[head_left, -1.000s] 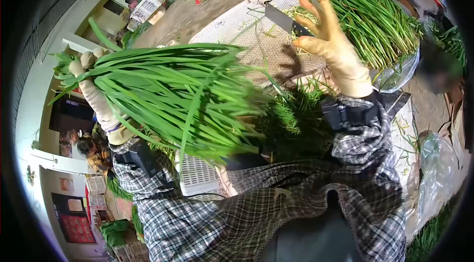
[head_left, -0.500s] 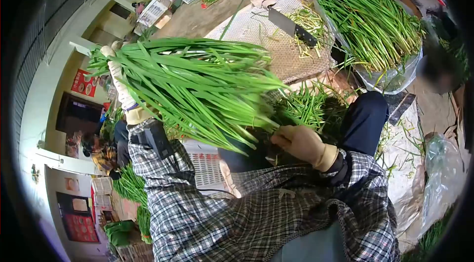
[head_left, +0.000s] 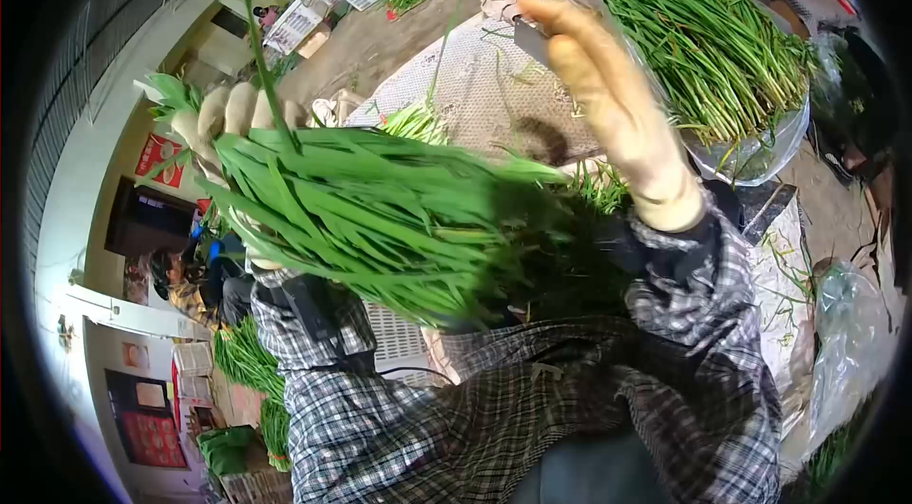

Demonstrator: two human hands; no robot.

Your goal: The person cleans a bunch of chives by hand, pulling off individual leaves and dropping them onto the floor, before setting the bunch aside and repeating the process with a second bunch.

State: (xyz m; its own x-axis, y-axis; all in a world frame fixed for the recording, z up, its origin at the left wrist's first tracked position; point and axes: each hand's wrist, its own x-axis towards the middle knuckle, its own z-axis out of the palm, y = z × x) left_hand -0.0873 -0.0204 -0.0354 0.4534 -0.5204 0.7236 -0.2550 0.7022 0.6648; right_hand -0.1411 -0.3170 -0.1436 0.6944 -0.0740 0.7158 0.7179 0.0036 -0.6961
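Observation:
My gloved left hand (head_left: 228,119) is wrapped round a big bunch of garlic chives (head_left: 370,209), its long flat leaves spreading to the right. One leaf stands up past the fingers. My gloved right hand (head_left: 622,110) is raised apart from the bunch, fingers stretched out with nothing in them. Behind it, a knife (head_left: 532,40) shows only part of its blade; the handle is hidden. The knife lies on a woven mat (head_left: 475,76), where pale cut stalks (head_left: 416,122) also lie. The bunch's right end is in dark shadow.
At the upper right, a large pile of chives (head_left: 708,48) lies on clear plastic (head_left: 760,157). A white crate (head_left: 399,338) stands below the bunch. More green bundles (head_left: 249,357) sit at left, near another person (head_left: 185,285). Crumpled plastic (head_left: 845,352) lies at right.
My right hand has risen from the lower right end of the chives to above the mat, its fingers straightening. The bunch has turned and shifted slightly down; my left hand still grips it.

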